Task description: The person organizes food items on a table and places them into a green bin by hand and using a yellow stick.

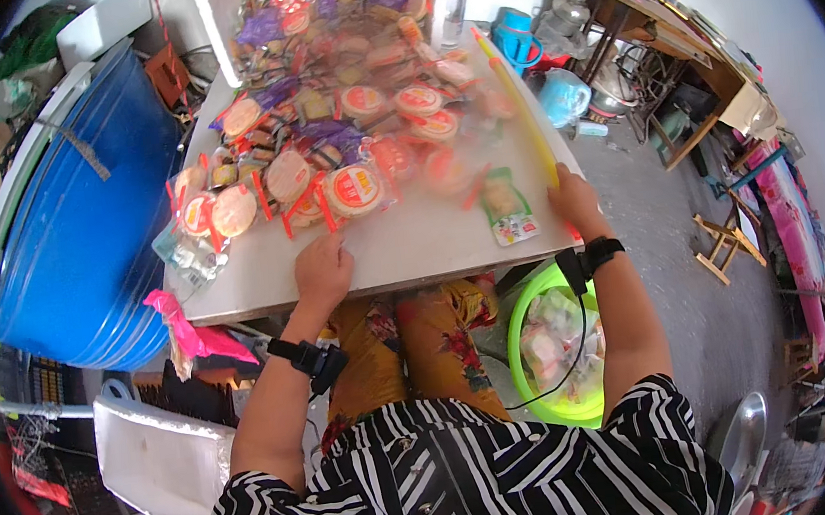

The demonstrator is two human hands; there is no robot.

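Note:
My left hand (323,270) is closed in a loose fist at the table's front edge, with nothing seen in it. Just beyond it lie round snack cakes in clear wrappers with red seals, the closest being a packaged round cake (353,190). At the table's right edge my right hand (574,199) is curled over the lower part of a long yellow strip (516,99) with red ends. A green-and-clear snack pouch (505,206) lies flat to the left of that hand. A heap of mixed wrapped snacks (321,109) spreads over the white table (411,246), partly blurred by haze.
A white foam box (216,37) lies at the back, snacks spilling from it. A bottle (455,12) stands beside it. Below right is a lime-green tub (520,367) holding wrapped packets; a large blue barrel (85,224) flanks the left. A cable hangs from my right wrist.

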